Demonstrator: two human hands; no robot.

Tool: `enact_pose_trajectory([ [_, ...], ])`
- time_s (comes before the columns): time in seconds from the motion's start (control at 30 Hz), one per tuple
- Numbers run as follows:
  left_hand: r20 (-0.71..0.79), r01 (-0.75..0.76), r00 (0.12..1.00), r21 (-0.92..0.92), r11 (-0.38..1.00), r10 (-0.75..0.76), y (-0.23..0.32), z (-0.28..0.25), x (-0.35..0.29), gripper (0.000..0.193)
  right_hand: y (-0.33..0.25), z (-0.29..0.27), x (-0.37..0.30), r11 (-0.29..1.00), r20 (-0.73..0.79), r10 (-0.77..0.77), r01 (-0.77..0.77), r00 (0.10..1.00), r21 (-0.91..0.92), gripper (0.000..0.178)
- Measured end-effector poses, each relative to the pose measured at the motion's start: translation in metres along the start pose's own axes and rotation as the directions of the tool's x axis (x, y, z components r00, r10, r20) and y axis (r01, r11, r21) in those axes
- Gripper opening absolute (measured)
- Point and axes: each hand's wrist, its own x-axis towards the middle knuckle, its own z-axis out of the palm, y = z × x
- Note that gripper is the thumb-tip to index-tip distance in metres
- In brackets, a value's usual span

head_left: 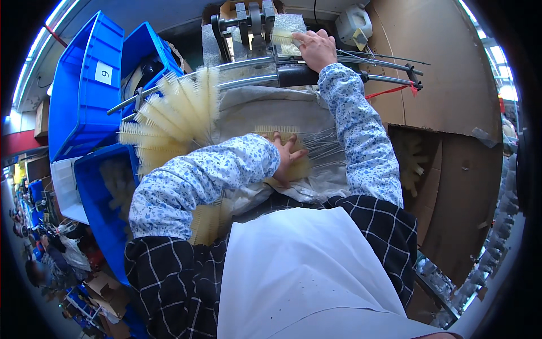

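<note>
In the head view, my left hand [288, 158] lies with spread fingers on a pile of cream-bristled wire brushes [276, 131] in front of me. Their thin wire stems [324, 148] fan out toward the right. Farther off, my right hand [317, 50] is closed at a machine, gripping a brush [282, 38] whose pale bristles stick out to the left of the fingers. Part of this brush is hidden by the hand. Many more cream brushes [180, 104] stand fanned out along the metal rails [243, 76] on the left.
The metal machine [254, 25] stands at the far side. Blue bins [84, 90] crowd the left, one lower bin [101, 186] holding brushes. Large cardboard [440, 62] rises at the right, with a brush cluster [412, 161] in a box below. A white jug [354, 24] sits behind the rails.
</note>
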Motion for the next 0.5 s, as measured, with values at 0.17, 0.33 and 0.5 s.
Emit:
enact_pose_trajectory([
  [0.17,-0.049,-0.029,0.998,-0.075,0.997,0.025,-0.016,-0.037,-0.044,0.082,-0.002,0.011,0.022,0.995,0.025,-0.085,0.086,0.996,-0.053,0.036],
  [0.33,-0.352,0.334,0.882,-0.005,0.943,-0.314,-0.055,-0.099,-0.126,0.049,0.028,0.033,0.023,0.966,-0.047,-0.173,0.160,0.984,-0.202,0.042],
  [0.5,-0.452,0.436,0.810,0.036,0.899,-0.374,-0.131,-0.060,-0.173,0.034,0.037,0.003,-0.001,0.980,-0.171,0.173,-0.186,0.970,-0.063,0.046],
])
